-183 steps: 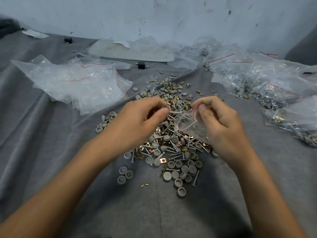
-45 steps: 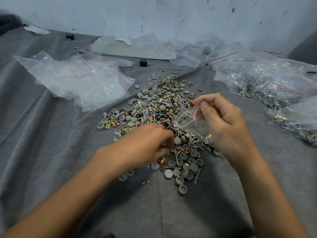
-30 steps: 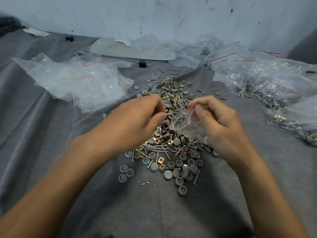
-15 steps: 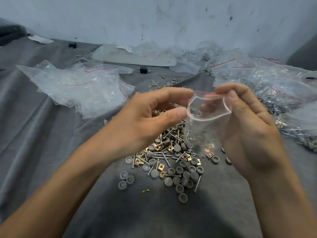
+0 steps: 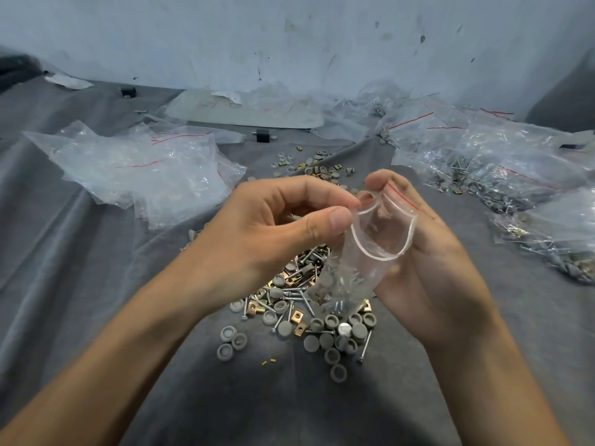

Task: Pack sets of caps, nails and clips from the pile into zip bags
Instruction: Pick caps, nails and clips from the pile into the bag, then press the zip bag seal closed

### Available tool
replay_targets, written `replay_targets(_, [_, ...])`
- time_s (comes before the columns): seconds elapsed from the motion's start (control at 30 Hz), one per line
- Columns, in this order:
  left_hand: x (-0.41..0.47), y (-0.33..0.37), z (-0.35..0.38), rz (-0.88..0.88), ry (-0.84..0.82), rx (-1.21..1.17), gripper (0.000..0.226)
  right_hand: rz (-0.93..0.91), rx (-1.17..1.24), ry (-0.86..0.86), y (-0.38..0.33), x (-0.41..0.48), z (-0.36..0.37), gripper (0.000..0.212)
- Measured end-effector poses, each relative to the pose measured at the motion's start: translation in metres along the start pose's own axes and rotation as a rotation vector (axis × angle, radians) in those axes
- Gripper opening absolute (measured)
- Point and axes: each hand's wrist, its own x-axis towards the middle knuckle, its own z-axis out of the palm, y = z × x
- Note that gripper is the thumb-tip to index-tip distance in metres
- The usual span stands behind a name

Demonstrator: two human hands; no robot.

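A small clear zip bag (image 5: 370,259) with a red strip hangs upright above the pile, its mouth held wide. Caps and nails show through its lower part. My right hand (image 5: 428,265) holds the bag's far side, fingers curled behind it. My left hand (image 5: 273,233) pinches the bag's near-left rim between thumb and forefinger. Below lies the pile (image 5: 309,320) of grey caps, silver nails and brass clips on grey cloth; my hands hide its middle.
A heap of empty zip bags (image 5: 145,172) lies at the left. Filled bags (image 5: 515,175) are stacked at the right. More loose caps and clips (image 5: 309,165) lie beyond my hands. A white wall (image 5: 289,43) closes the back.
Both hands have lifted the bag from just over the pile toward the camera. Its mouth has been spread open, with my left hand now pinching the rim.
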Motion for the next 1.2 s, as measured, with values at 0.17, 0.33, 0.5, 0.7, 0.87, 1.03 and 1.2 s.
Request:
replay_targets(0.17, [0.001, 0.0, 0.002, 0.056, 0.046, 0.04, 0.012, 0.019, 0.037, 0.016, 0.002, 0.0, 0.004, 0.017])
replay_targets(0.33, [0.002, 0.001, 0.001, 0.118, 0.186, 0.17, 0.006, -0.082, -0.106, 0.089, -0.018, 0.0, -0.003, 0.043])
replay_targets(0.5, [0.001, -0.002, 0.004, 0.168, 0.208, 0.355, 0.007, -0.413, -0.962, 0.029, -0.036, -0.011, 0.005, 0.035])
replay_targets(0.7, [0.0, -0.008, 0.004, 0.188, 0.203, 0.414, 0.007, -0.534, -1.409, 0.05, -0.028, -0.008, 0.021, 0.012])
replay_targets(0.87, [0.001, -0.006, 0.001, 0.214, 0.195, 0.406, 0.009, -0.547, -1.394, 0.072, -0.029, -0.005, 0.027, 0.006])
replay_targets(1.03, [0.001, -0.003, 0.001, 0.228, 0.194, 0.387, 0.007, -0.566, -1.368, 0.103, -0.03, -0.005, 0.033, 0.009])
replay_targets(1.2, [0.0, -0.004, 0.003, 0.212, 0.188, 0.382, 0.007, -0.627, -1.432, 0.154, -0.026, -0.004, 0.037, 0.009])
